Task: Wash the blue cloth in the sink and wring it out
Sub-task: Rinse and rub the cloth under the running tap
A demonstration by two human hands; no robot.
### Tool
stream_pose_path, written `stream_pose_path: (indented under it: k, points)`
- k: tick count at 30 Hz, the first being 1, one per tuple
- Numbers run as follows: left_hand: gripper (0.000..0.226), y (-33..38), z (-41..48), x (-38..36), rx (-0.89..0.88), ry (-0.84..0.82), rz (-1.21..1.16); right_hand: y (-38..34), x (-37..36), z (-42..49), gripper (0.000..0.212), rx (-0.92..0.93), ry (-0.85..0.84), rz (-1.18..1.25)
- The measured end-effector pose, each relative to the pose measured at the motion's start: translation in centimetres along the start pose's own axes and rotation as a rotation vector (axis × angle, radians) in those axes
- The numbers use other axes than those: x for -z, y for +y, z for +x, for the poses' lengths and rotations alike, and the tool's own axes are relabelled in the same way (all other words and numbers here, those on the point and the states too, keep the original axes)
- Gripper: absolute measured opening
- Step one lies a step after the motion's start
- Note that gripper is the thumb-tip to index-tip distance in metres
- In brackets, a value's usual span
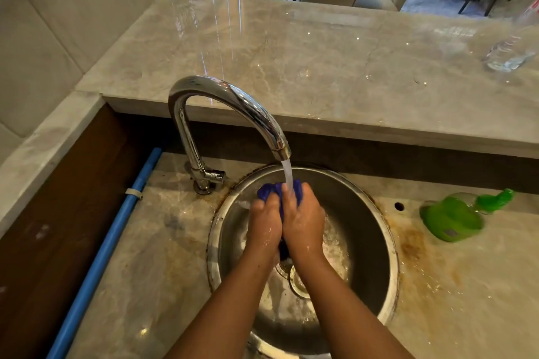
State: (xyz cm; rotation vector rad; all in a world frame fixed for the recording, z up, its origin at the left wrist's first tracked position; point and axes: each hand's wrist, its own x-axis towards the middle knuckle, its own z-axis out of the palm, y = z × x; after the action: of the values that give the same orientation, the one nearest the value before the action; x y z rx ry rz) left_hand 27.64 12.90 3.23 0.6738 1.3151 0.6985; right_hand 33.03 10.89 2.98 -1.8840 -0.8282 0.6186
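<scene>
The blue cloth (269,191) is bunched between my two palms over the round steel sink (373,230). My left hand (265,223) and my right hand (303,220) press together around it, fingers pointing away from me. Only the cloth's top bulge and a dark bit below the wrists show. Water runs from the chrome tap (230,102) onto the cloth and my right fingers.
A green dish-soap bottle (455,217) lies on its side on the stained counter right of the sink. A blue pipe (110,242) runs along the left. A clear plastic bottle (510,49) lies on the raised marble ledge (291,67) at far right.
</scene>
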Motion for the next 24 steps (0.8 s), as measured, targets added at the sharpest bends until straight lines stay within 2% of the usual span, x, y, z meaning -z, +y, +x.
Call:
stream_pose_path:
  k: [2,5,9,12,15,20,22,24]
  points:
    - [0.025,0.0,-0.2,0.4,-0.072,-0.04,0.034,0.8,0.2,0.8,0.026,-0.073,0.025,0.052]
    - [0.034,0.3,0.5,0.8,-0.17,-0.01,0.155,0.6,0.0,-0.5,0.024,-0.044,0.092,0.143]
    - [0.04,0.8,0.6,0.7,-0.055,0.025,0.153,-0.2,-0.8,-1.9,0.023,-0.002,0.054,0.175]
    - [0.027,0.6,-0.7,0.4,-0.007,-0.053,0.1,0.8,-0.3,0.3,0.024,-0.039,0.045,0.063]
    - [0.018,0.4,-1.0,0.6,-0.017,-0.117,0.019,2.0,0.0,1.4,0.027,-0.137,0.08,0.113]
    - [0.038,1.2,1.4,-0.3,-0.032,0.048,0.14,0.8,0.1,-1.1,0.024,-0.01,0.066,0.201]
    - [0.043,0.6,1.3,-0.4,-0.012,0.026,0.103,0.6,0.0,-1.6,0.021,0.015,0.037,0.155]
    - [0.038,-0.3,0.5,-0.3,0.027,-0.019,0.037,1.0,-0.1,-0.8,0.02,-0.009,0.024,0.091]
